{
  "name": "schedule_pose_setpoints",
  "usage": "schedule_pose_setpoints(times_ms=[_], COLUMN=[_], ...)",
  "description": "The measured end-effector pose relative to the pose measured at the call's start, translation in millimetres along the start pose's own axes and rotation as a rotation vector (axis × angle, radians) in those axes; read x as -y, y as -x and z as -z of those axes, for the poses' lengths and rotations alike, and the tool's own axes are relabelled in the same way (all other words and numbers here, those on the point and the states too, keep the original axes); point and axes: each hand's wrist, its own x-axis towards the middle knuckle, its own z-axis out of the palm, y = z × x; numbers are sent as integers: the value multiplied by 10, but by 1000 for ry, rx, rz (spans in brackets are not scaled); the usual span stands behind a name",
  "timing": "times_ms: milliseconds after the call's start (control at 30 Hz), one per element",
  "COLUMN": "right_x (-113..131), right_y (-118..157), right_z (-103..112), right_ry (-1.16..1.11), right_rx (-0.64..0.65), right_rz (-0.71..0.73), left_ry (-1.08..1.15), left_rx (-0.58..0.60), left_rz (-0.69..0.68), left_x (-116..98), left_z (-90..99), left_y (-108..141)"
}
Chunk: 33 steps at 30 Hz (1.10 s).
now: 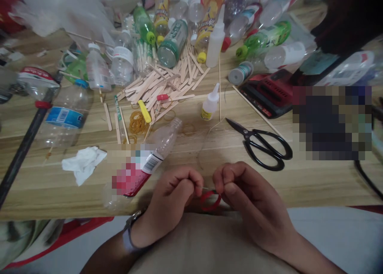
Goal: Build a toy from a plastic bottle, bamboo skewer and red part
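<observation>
At the table's front edge, my left hand (179,194) is closed in a pinch on one end of a thin thread (207,188). My right hand (248,202) pinches a red ring (211,201) at its upper right side, where the thread meets it. The ring hangs between both hands. Left of my left hand lies a clear bottle with a red label (139,180), on its side. Black-handled scissors (260,144) rest open beyond my right hand. A small glue bottle (210,104) stands farther back.
Wooden sticks (179,72), rubber bands (138,122) and many plastic bottles (176,42) crowd the back. A crumpled tissue (83,162) and dark rod (25,150) lie left. A red-and-black pack (269,92) and long thin stick (260,113) lie right.
</observation>
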Motion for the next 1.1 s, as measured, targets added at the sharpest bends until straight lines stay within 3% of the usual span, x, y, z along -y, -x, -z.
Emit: schedule_pose_setpoints(times_ms=[100,300,500,600,867,1100], right_x=[23,15,-25,-64,-34,-90], right_y=[19,17,-41,-59,-146,-216], right_z=[-3,-6,2,4,-8,-14], right_ry=[82,143,-179,-333,-703,-829], right_rx=[24,41,-14,-50,10,63], right_rz=[8,22,-106,-155,-301,-431], left_ry=[166,165,-123,-152,40,375], left_rx=[-28,-65,-29,-15,67,101], left_rz=[108,62,-152,-157,18,-95], left_x=[12,-3,10,14,67,62], left_z=[-57,-68,26,37,48,28], left_y=[-15,-28,-22,-22,-67,-90])
